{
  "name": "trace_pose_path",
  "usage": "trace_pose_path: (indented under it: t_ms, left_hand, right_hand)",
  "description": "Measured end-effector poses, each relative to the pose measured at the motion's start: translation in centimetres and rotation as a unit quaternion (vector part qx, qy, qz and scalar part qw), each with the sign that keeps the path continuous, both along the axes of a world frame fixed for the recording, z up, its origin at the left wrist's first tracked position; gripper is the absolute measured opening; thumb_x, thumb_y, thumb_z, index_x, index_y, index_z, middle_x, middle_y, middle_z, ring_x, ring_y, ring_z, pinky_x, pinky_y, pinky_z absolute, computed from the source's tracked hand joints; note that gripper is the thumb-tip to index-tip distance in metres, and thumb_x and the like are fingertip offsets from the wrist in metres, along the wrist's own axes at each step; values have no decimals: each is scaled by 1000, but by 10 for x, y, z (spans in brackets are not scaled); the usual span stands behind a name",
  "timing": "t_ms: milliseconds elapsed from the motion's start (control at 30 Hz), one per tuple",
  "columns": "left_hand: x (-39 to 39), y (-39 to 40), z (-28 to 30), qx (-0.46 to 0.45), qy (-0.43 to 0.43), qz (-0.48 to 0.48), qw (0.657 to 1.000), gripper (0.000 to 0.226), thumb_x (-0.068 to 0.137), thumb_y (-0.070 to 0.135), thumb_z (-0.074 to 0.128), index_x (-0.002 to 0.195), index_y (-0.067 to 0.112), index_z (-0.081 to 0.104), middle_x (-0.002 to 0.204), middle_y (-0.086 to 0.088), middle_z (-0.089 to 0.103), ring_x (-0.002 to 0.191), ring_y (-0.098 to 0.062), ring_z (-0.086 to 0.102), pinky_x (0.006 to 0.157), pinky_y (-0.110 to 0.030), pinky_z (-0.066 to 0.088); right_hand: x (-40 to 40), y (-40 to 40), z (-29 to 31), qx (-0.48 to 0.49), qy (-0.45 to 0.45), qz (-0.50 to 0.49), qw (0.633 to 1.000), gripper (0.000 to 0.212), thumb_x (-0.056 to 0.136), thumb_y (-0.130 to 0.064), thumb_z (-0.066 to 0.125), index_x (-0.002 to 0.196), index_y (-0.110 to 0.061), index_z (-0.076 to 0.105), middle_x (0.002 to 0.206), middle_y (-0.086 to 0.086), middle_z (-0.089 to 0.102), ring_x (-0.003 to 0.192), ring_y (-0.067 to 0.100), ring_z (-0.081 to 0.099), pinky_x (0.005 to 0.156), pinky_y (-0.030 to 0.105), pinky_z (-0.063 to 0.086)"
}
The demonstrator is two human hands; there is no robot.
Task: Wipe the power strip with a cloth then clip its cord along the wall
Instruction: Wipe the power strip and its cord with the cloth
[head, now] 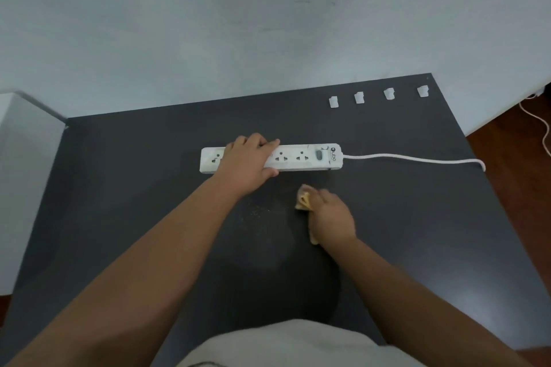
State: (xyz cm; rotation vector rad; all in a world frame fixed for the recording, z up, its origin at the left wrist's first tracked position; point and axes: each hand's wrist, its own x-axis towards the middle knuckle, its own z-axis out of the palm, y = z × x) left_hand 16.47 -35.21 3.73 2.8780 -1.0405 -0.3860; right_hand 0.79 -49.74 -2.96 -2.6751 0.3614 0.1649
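Mid-frame on the dark grey surface, the left hand grips the rigid, light white plastic power strip; the right hand clenches a soft, seemingly yellow cloth

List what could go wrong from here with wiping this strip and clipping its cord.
1. The left hand covers some sockets of the white plastic power strip, so that part may go unwiped.
2. The white cord runs off the dark grey table edge; its far end is unseen, so it may be live.
3. The yellow cloth in the right hand could drag table grit onto it.
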Motion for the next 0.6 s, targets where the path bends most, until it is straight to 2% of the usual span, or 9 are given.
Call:
trace_pose_path:
  t_ms: [67, 100, 167, 233, 333, 400, 467, 533, 600]
  left_hand:
    - [3, -1, 1, 8, 8, -3, 1000, 69, 88, 50, 55, 148, 31, 26, 139, 0, 42, 125, -27, 40, 106, -45, 34]
    - [5, -1, 2, 11, 8, -8, 1000, 69, 88, 50, 55, 149, 31, 26, 139, 1, 42, 125, -27, 40, 106, -45, 34]
    - [9, -1, 4, 12, 4, -20, 1000, 69, 88, 50, 55, 148, 31, 26, 138, 1, 42, 124, -27, 40, 105, -45, 35]
    - [12, -1, 4, 2, -7, -26, 1000, 69, 87, 51, 55, 148, 32, 28, 137, 1, 43, 123, -26, 41, 104, -45, 35]
    - [14, -3, -2, -4, -5, -26, 1000, 69, 87, 51, 56, 147, 32, 29, 136, 2, 44, 122, -26, 41, 103, -45, 34]
    - [14, -3, -6, -1, 8, -22, 1000, 69, 87, 51, 56, 148, 32, 28, 137, 2, 43, 123, -26, 41, 103, -46, 34]
    - [13, -4, -9, 6, 18, -16, 1000, 70, 88, 51, 55, 148, 32, 27, 138, 2, 42, 124, -26, 40, 104, -47, 34]
    - [13, -4, -11, 12, 28, -15, 999, 70, 88, 51, 55, 148, 32, 26, 139, 1, 42, 125, -26, 40, 105, -48, 35]
    - [12, -3, -15, 11, 31, -12, 999, 70, 87, 51, 55, 148, 32, 26, 140, 1, 41, 127, -26, 39, 106, -48, 35]
  right_hand:
    - [7, 19, 6, 39, 11, 84, 996, 32, 77, -4, 57, 108, -2, 63, 96, 19, 62, 85, 40, 59, 72, 42, 48]
    - [8, 18, 10, 48, -1, 93, 994, 26, 77, -5, 58, 102, -4, 64, 93, 18, 62, 83, 39, 60, 70, 42, 48]
    - [3, -4, 15, 37, -43, 29, 998, 23, 76, -7, 60, 99, -8, 65, 88, 14, 62, 78, 36, 58, 66, 42, 50]
    - [-4, -39, 15, -15, -59, -75, 995, 26, 74, -6, 61, 100, -7, 65, 84, 15, 62, 74, 37, 57, 64, 42, 49]
    - [-11, -57, 13, -73, 6, -141, 987, 31, 76, 0, 58, 106, -5, 64, 90, 18, 61, 80, 41, 57, 67, 42, 45]
    - [-8, -39, 15, -28, 59, -68, 996, 36, 81, -4, 55, 117, -9, 61, 103, 15, 60, 94, 38, 56, 76, 42, 46]
    - [-3, -23, 20, 38, 101, 56, 993, 29, 84, -9, 54, 112, -12, 62, 111, 10, 61, 105, 33, 55, 84, 40, 46]
    - [2, -15, 34, 78, 64, 101, 990, 15, 83, -12, 54, 95, -13, 62, 99, 6, 63, 96, 29, 59, 77, 35, 45]
    - [3, -15, 43, 75, -35, 55, 995, 10, 79, -12, 55, 86, -15, 61, 84, 3, 61, 80, 25, 57, 66, 30, 39]
